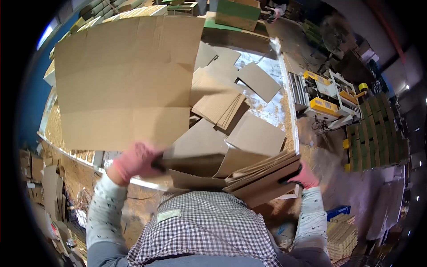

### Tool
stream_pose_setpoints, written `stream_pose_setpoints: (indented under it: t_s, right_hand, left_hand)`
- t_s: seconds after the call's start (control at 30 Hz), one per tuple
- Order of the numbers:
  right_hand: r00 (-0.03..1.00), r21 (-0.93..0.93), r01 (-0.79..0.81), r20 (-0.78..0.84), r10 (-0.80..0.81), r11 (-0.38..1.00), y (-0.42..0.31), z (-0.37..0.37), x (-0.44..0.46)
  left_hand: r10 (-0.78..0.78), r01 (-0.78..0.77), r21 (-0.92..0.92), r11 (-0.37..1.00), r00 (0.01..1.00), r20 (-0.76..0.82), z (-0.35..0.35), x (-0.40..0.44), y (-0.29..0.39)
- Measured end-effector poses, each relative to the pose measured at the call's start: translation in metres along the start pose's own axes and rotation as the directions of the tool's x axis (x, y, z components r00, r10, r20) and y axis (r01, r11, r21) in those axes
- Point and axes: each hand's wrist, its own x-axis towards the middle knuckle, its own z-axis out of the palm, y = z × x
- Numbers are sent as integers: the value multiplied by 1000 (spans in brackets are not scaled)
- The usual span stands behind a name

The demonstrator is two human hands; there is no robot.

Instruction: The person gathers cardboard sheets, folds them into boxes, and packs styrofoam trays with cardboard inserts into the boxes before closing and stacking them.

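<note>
My right hand (305, 176), in a pink glove with a dark palm, grips the right end of a stack of folded cardboard sheets (267, 174), which tilts at the table's near edge. My left hand (137, 163), gloved alike and blurred, closes on the left end of a brown cardboard piece (195, 161) in front of my apron; its fingertips are partly hidden. Just beyond my left hand lies a large flat cardboard sheet (129, 84). Smaller cardboard pieces (255, 133) and a fanned bundle (220, 107) are spread on the table, some overlapping.
The table (288, 95) has a pale rim and a worn top. A green and brown box (238, 15) stands at its far end. To the right are a yellow and white machine with rollers (322, 95) and a stack of green-brown slatted pieces (378, 133). Another person's gloved hand (276, 13) shows far back.
</note>
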Motion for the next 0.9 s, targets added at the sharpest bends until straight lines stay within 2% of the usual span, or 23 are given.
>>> stream_pose_setpoints:
  t_s: [0.03, 0.07, 0.1, 0.13, 0.2, 0.23, 0.27, 0.3, 0.33, 0.37, 0.4, 0.47, 0.5, 0.53, 0.6, 0.67, 0.73, 0.8, 0.87, 0.9]
  right_hand:
    - [1000, 183, -5, -17, 8, 983, -9, -12, 3]
    - [999, 525, 11, -36, 9, 851, -6, -18, 11]
    - [1000, 585, 25, -19, -17, 811, -42, -23, 20]
    - [994, 734, 100, -98, -41, 672, -31, -21, 32]
    - [997, 954, 40, -20, -70, 296, -9, -10, 49]
    - [995, 996, 3, 5, -101, 86, 7, -6, 60]
    - [987, 998, -67, 65, -149, -7, 42, -10, 66]
    - [992, 997, -75, 74, -106, -4, 57, -7, 63]
    - [997, 996, -70, 72, -41, 48, 64, -3, 55]
    - [998, 988, -64, 59, 35, 139, 72, 4, 44]
    - [990, 959, -82, 48, 130, 272, 82, 17, 28]
    - [951, 830, -210, 50, 305, 517, 104, 60, -15]
    - [929, 777, -275, 62, 366, 566, 110, 80, -33]
    - [911, 733, -322, 67, 407, 599, 116, 101, -51]
    - [888, 700, -364, 62, 456, 614, 123, 132, -74]
    - [884, 706, -357, 43, 466, 612, 116, 147, -79]
    - [887, 708, -343, 27, 461, 617, 107, 158, -76]
    - [890, 707, -337, 24, 454, 622, 100, 160, -71]
    - [885, 714, -345, 31, 464, 610, 101, 163, -72]
    - [882, 714, -350, 31, 471, 607, 102, 162, -73]
  left_hand:
    - [-95, 96, 210, 973, 995, -14, -28, 20, 15]
    - [84, 42, 396, 917, 952, -295, -44, 35, 22]
    - [134, 73, 442, 894, 898, -418, -58, 47, 30]
    - [193, 107, 484, 868, 826, -529, -69, 56, 35]
    - [202, 80, 398, 914, 761, -616, -83, 65, 37]
    - [183, -37, 248, 968, 782, -595, -83, 63, 30]
    - [192, -243, -22, 970, 817, -543, -70, 60, 20]
    - [201, -385, -312, 868, 849, -489, -57, 57, 9]
    - [309, -453, -347, 821, 865, -396, -60, 57, 21]
    - [222, -313, -112, 943, 844, -489, -54, 60, 45]
    - [178, -61, 255, 965, 865, -468, -54, 59, 60]
    - [305, -197, 372, 907, 916, -259, -34, 63, 61]
    - [327, -262, 246, 933, 902, -282, -15, 64, 58]
    - [203, -190, 72, 979, 896, -395, -3, 63, 56]
    - [170, -164, 46, 985, 938, -301, -7, 60, 56]
    - [332, -334, -5, 943, 938, -97, -20, 57, 28]
    - [219, -201, -92, 975, 938, 267, -31, 44, -2]
    - [264, -232, -175, 957, 946, 189, -25, 27, -44]
    - [-80, 90, -73, 993, 989, 125, -55, 3, -62]
    - [-204, 205, -308, 929, 978, 36, -62, -16, -91]
